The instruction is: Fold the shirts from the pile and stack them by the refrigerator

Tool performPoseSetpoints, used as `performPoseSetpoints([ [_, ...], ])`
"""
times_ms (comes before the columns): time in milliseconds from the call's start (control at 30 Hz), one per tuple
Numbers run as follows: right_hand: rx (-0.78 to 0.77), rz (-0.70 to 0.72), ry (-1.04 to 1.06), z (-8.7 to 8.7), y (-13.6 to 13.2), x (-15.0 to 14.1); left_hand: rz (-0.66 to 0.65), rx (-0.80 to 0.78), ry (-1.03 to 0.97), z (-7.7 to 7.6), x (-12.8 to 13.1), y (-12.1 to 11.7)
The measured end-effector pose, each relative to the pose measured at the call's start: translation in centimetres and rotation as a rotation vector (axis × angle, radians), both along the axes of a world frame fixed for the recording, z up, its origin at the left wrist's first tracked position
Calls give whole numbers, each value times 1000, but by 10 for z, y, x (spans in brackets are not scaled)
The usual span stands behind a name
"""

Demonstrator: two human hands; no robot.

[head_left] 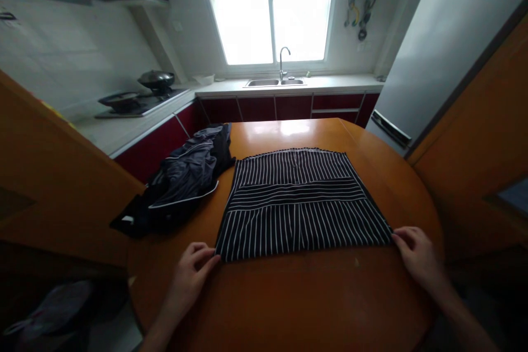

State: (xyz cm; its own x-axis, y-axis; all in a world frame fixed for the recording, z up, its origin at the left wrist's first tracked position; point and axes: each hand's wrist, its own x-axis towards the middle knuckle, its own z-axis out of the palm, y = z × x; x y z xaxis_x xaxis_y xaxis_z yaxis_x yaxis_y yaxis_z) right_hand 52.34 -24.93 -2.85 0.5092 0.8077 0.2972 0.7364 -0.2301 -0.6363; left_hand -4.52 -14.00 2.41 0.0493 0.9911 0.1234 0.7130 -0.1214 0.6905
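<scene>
Two bare hands are pinching the near corners of one black-and-white striped garment (295,203), the left hand (193,275) at one corner, the right hand (414,247) at the other, fingertips closed on thin cloth. The garment is lying flat, roughly trapezoidal, on a glossy, rounded orange-brown wooden worktop (297,297); its far edge is looking ruffled, and one band of crosswise stripes is running between two lengthwise-striped sections. Beside it, a crumpled dark heap of clothing (185,170) with thin white piping is draping over the worktop's edge.
</scene>
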Motion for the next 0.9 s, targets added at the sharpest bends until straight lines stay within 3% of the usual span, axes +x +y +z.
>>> performPoseSetpoints([
  [333, -55, -73, -176, -8, -9, 9, -57, 25, 124, -12, -23, -1],
  [433, -35, -62, -172, 1, -4, 13, -92, 14, 124, -1, -32, 4],
  [500, 30, -55, -196, 18, 10, 5, -58, 99, 149, 14, -23, 15],
  [567, 100, 26, -230, 39, 37, -19, -83, 220, 196, 30, 7, 29],
  [633, 117, 192, -238, 57, 72, -59, -279, 274, 253, 41, 58, 46],
  [700, 20, 374, -290, 67, 110, -107, -477, 300, 334, 42, 118, 63],
  [733, -46, 446, -321, 67, 127, -130, -566, 305, 388, 38, 146, 71],
  [800, -181, 551, -384, 61, 156, -166, -616, 296, 500, 23, 190, 85],
  [900, -324, 625, -434, 43, 181, -181, -586, 269, 591, -5, 217, 97],
])
